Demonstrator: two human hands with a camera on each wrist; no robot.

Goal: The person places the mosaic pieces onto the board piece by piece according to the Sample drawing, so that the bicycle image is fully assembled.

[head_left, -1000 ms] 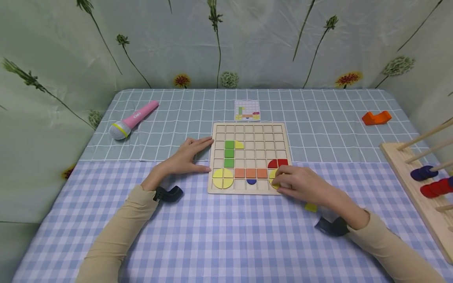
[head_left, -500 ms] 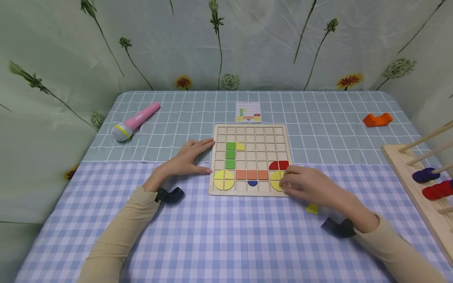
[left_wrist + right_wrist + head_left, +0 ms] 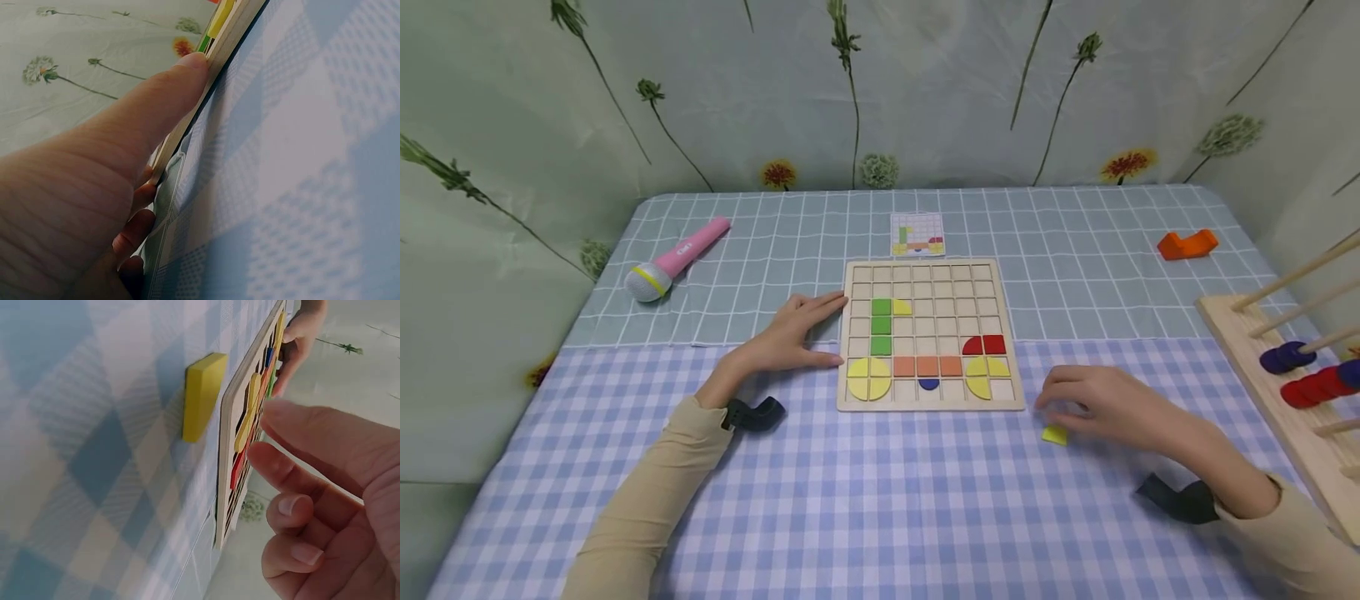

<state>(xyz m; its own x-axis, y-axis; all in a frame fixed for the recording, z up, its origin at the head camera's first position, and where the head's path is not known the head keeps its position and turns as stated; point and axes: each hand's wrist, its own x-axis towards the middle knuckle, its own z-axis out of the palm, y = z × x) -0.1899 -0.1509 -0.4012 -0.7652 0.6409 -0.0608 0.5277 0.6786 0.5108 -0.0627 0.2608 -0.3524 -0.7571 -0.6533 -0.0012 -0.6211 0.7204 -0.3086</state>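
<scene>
My left hand (image 3: 786, 337) rests its fingertips and thumb on the left edge of the wooden grid board (image 3: 928, 407). Green squares (image 3: 881, 326), orange squares (image 3: 927, 366), red pieces (image 3: 983, 344), yellow quarter-circles (image 3: 869, 379) and a blue half-circle (image 3: 928, 384) lie in its cells. Three yellow quarter-circles (image 3: 977, 377) sit near the lower right corner. Right of the board, my right hand (image 3: 1101, 406) hovers with bent fingers over a loose yellow piece (image 3: 1055, 435). In the right wrist view, thumb and forefinger are apart from that yellow piece (image 3: 203, 397), holding nothing.
Behind the board lies a small printed pattern card (image 3: 917, 234). A pink toy microphone (image 3: 681, 257) is at the back left, and an orange block (image 3: 1187, 245) at the back right. A wooden bead rack (image 3: 1247, 350) stands along the right edge.
My right hand has left the yellow quarter-circles at the board's lower right and moved right, to above the loose yellow piece. The left hand stays on the board's edge.
</scene>
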